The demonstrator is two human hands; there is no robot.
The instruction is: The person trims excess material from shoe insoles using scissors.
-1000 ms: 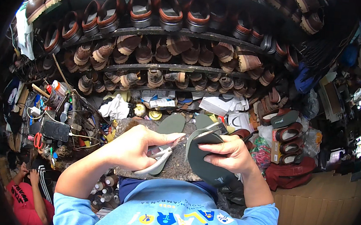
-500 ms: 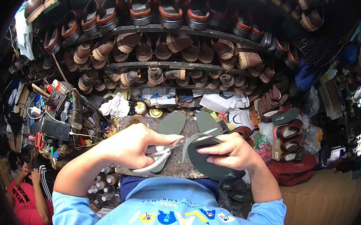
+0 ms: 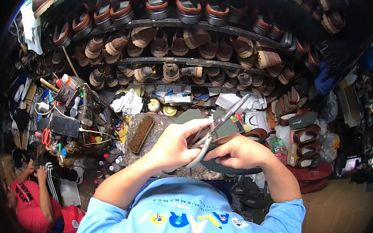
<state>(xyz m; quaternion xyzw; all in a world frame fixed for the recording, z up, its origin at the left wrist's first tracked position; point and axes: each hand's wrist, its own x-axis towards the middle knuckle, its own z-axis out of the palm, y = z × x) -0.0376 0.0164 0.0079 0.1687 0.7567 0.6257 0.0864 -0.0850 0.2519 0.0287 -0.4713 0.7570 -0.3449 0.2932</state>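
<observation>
Silver shears [image 3: 231, 113] (head view, like everything here): held over the desk [image 3: 157, 129] in front of the person, blades slanting away and to the right, light grey handles [image 3: 199, 154] low on the left.
Left grip [image 3: 180, 144]: fingers curled and pressed around the handles, thumb lying up near the pivot.
Right grip [image 3: 244, 151]: pinching a dark green sole [image 3: 224, 167] just beside the shears; whether the blades touch it I cannot tell.
Desk surface: rough and grey; a brown-bristled brush [image 3: 141, 134] lies toward its left, and green pieces [image 3: 191, 115] lie at its far side, partly hidden by the left hand and the shears.
Left clutter: orange-red scissors [image 3: 46, 137] near a dark flat device [image 3: 64, 125].
Shelves [image 3: 192, 61]: rows of brown shoes [image 3: 188, 6] beyond the desk.
Right side: a maroon bag [image 3: 309, 179] beside brown cardboard [image 3: 331, 209].
Lower left: a co-worker in a red shirt [image 3: 31, 203].
</observation>
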